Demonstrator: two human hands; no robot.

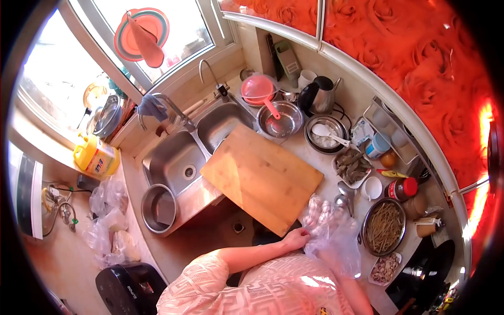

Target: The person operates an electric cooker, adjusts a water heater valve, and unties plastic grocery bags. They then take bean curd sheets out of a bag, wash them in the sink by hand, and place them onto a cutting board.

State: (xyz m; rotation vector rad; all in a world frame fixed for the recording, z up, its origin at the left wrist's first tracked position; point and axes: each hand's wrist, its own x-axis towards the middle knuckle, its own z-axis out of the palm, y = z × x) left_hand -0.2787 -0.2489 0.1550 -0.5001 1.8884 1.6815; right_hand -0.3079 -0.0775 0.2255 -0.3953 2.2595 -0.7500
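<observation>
My left hand is at the near edge of a clear plastic bag, its fingers closed on the plastic. Pale pinkish lumps, which look like garlic bulbs, show in the bag's far part. My right forearm reaches up to the bag from below; the bag covers my right hand, so its fingers cannot be made out. Just beyond my left hand lies a wooden cutting board, bridging the sink edge and the counter. Metal spoons rest beside the bag.
A double sink with a steel pot lies left. Along the right counter are a bowl of thin brownish strips, a tray of chopped food, shrimp, a red-lidded jar, a kettle and a colander.
</observation>
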